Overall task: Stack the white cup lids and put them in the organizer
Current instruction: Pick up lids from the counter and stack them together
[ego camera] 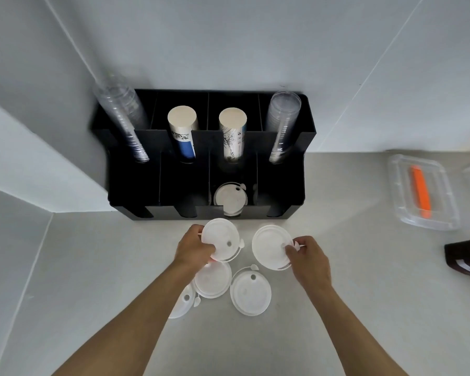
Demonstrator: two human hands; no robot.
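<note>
A black organizer [136,185] stands against the wall, and white lids [229,198] lie in its third front compartment. My left hand [193,249] grips a white lid [223,237] just in front of the organizer. My right hand [310,260] pinches the right edge of another white lid [269,246]. Three more lids lie on the counter nearer me: one [212,279] under my left wrist, one [251,294] in the middle, and one [181,305] partly hidden by my left forearm.
Stacks of clear cups [120,118] [282,123] and paper cups [182,131] [232,131] fill the organizer's back slots. A clear plastic container [402,204] with an orange object [421,189] sits on the right. A dark object [465,256] lies at the right edge.
</note>
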